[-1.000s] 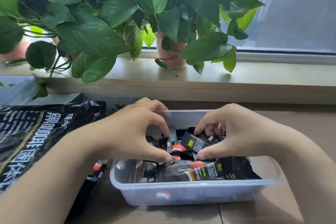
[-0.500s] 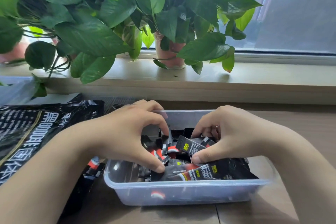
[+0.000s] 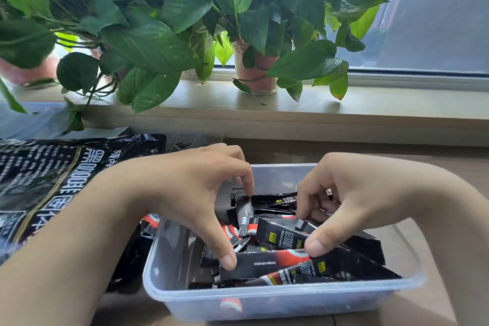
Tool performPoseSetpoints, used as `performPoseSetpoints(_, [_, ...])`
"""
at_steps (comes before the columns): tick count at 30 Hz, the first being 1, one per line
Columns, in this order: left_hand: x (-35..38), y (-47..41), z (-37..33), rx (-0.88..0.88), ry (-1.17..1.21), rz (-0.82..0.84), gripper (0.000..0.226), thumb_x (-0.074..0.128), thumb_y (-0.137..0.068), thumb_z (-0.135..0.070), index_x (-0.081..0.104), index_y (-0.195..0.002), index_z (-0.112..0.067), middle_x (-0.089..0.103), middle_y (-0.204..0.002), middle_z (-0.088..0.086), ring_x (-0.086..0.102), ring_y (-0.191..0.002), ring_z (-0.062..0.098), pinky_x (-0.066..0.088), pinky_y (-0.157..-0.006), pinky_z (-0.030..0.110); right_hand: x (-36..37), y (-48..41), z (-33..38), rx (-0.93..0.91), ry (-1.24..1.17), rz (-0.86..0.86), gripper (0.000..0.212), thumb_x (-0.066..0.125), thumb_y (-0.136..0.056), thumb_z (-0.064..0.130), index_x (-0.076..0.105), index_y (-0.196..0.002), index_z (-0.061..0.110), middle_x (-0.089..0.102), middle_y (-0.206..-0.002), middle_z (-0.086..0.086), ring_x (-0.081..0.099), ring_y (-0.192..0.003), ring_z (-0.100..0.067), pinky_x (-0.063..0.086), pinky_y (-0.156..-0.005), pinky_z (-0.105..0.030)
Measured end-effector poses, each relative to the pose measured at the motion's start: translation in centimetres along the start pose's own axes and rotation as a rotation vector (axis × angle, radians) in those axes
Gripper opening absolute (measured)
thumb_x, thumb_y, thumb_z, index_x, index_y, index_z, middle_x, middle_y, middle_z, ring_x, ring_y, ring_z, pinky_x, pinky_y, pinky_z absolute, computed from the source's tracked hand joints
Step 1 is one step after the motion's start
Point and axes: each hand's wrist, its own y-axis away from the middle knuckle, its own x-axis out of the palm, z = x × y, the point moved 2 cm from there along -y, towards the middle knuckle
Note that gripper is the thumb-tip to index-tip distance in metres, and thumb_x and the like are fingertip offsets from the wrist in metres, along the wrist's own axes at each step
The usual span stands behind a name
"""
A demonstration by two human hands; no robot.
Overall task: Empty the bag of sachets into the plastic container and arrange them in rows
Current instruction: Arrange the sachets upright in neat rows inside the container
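Container (image 3: 277,299) nearer, hands (image 3: 190,193) hiding sachets (image 3: 280,262)

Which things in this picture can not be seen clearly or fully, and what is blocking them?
- Black sachets in the clear plastic container, head view: a jumbled pile, partly covered by the left hand and right hand, so no count is possible.
- Large black printed bag: cut off by the left edge and the left forearm.
- Small print on the sachets: too small to read.
- Container's base: hidden under the sachets.
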Motion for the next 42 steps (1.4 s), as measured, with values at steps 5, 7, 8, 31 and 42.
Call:
performPoseSetpoints(5, [-0.1, -0.1, -0.2, 0.0, 0.044, 0.0, 0.084, 0.077, -0.03, -0.087, 0.057, -0.105, -0.053, 0.042, -0.106, -0.034, 0.047, -0.107, -0.008, 0.041, -0.085, 0.018, 0.2, -0.4, -0.1, -0.043, -0.015, -0.025, 0.044, 0.085, -0.057, 0.06, 0.075, -0.086, 0.028, 0.063, -0.061, 0.011, 0.053, -0.056, -0.003, 0.04, -0.055, -0.018])
performPoseSetpoints(7, [-0.1, -0.2, -0.1, 0.001, 0.046, 0.004, 0.084, 0.076, -0.031, -0.087, 0.057, -0.105, -0.054, 0.043, -0.107, -0.033, 0.048, -0.107, -0.007, 0.041, -0.084, 0.019, 0.3, -0.5, -0.1, -0.045, 0.0, -0.028, 0.037, 0.088, -0.062, 0.055, 0.073, -0.083, 0.029, 0.062, -0.059, 0.012, 0.052, -0.055, -0.003, 0.04, -0.054, -0.017])
performPoseSetpoints(8, [-0.1, -0.2, -0.1, 0.002, 0.045, 0.005, 0.084, 0.077, -0.031, -0.087, 0.056, -0.106, -0.054, 0.044, -0.107, -0.032, 0.048, -0.108, -0.007, 0.04, -0.084, 0.019, 0.3, -0.5, -0.1, -0.046, 0.005, -0.03, 0.033, 0.089, -0.064, 0.052, 0.073, -0.081, 0.029, 0.061, -0.058, 0.013, 0.052, -0.054, -0.002, 0.04, -0.053, -0.015])
performPoseSetpoints(31, [0.3, -0.9, 0.2, 0.014, -0.019, 0.035, 0.091, 0.069, -0.028, -0.096, 0.053, -0.11, -0.059, 0.037, -0.11, -0.032, 0.041, -0.107, -0.014, 0.035, -0.075, 0.012, -0.4, -0.3, -0.3, -0.006, 0.078, -0.038, 0.025, 0.088, -0.071, 0.038, 0.066, -0.071, 0.027, 0.055, -0.053, 0.016, 0.046, -0.048, 0.001, 0.035, -0.05, -0.01])
performPoseSetpoints(42, [0.1, -1.2, 0.0, 0.02, -0.006, 0.072, 0.092, 0.07, -0.028, -0.094, 0.054, -0.111, -0.059, 0.038, -0.112, -0.03, 0.041, -0.108, -0.011, 0.035, -0.079, 0.011, -0.6, -0.1, -0.5, 0.037, 0.089, -0.055, 0.026, 0.087, -0.07, 0.043, 0.066, -0.075, 0.029, 0.06, -0.063, 0.013, 0.05, -0.054, -0.001, 0.04, -0.052, -0.012])
